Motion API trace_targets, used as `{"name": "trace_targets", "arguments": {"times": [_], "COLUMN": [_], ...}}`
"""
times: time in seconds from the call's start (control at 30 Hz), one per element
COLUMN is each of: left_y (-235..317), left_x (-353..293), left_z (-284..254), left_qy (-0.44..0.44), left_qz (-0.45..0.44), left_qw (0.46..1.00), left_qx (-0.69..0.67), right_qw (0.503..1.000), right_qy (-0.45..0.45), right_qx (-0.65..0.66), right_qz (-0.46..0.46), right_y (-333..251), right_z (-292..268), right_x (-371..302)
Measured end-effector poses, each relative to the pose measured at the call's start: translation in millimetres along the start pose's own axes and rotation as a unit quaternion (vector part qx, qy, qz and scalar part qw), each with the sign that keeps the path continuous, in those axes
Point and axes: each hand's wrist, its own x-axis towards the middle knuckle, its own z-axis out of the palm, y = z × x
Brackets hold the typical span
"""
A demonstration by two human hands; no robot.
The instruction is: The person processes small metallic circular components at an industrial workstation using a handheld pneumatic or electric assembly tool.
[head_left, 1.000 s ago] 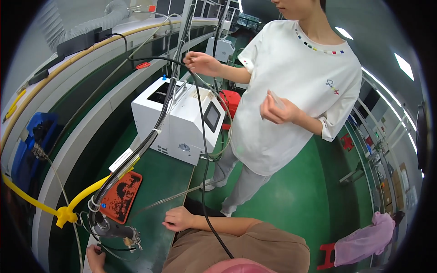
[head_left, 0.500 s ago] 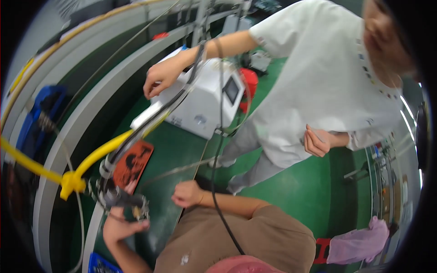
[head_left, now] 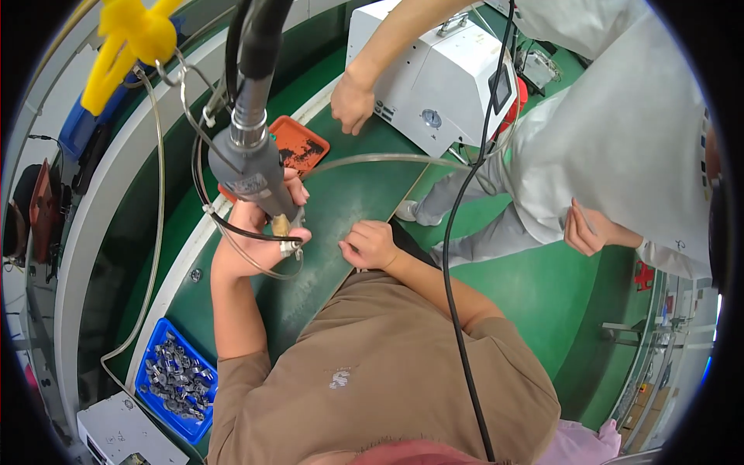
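Observation:
My left hand (head_left: 249, 249) is wrapped round a grey hanging electric screwdriver (head_left: 252, 170). The fingers show on its far side and the thumb near its lower end, by a small brass-coloured piece (head_left: 280, 225). Cables and a clear tube loop around the tool and my wrist. At the near edge of the green worktable (head_left: 341, 194), my right hand (head_left: 370, 245) is curled closed. Whatever may be inside its fingers is hidden. Beyond the screwdriver lies an orange tray (head_left: 314, 157) with small dark parts, partly covered by the tool and hand.
A blue tray (head_left: 147, 360) of metal parts sits at lower left. A white machine (head_left: 434, 74) stands at the far end. Beside it, a co-worker in a white shirt (head_left: 612, 147) reaches one hand (head_left: 353, 101) over the table. A black cable (head_left: 457, 310) hangs across the view.
The view has shifted, bringing the blue tray into sight. My left hand has closed round the screwdriver, its thumb no longer stretched out. My right hand stays curled.

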Motion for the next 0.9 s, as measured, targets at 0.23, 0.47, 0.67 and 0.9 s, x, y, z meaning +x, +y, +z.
{"name": "trace_targets", "arguments": {"times": [0.23,0.47,0.67,0.9], "left_y": [4,1,5,1], "left_x": [19,22,21,24], "left_z": [-2,-20,-33,-29], "left_qy": [0.011,-0.021,-0.045,0.007], "left_qz": [-0.018,-0.004,-0.002,-0.025], "left_qw": [0.999,1.000,0.999,0.998], "left_qx": [-0.035,-0.015,0.022,-0.064], "right_qw": [1.000,1.000,1.000,1.000], "right_qy": [0.012,0.000,-0.004,-0.004], "right_qx": [-0.006,-0.009,-0.009,-0.008], "right_qz": [-0.001,-0.003,0.004,0.007], "right_y": [-6,-1,0,2], "right_z": [3,4,3,3], "right_x": [-3,-3,-2,-2]}}
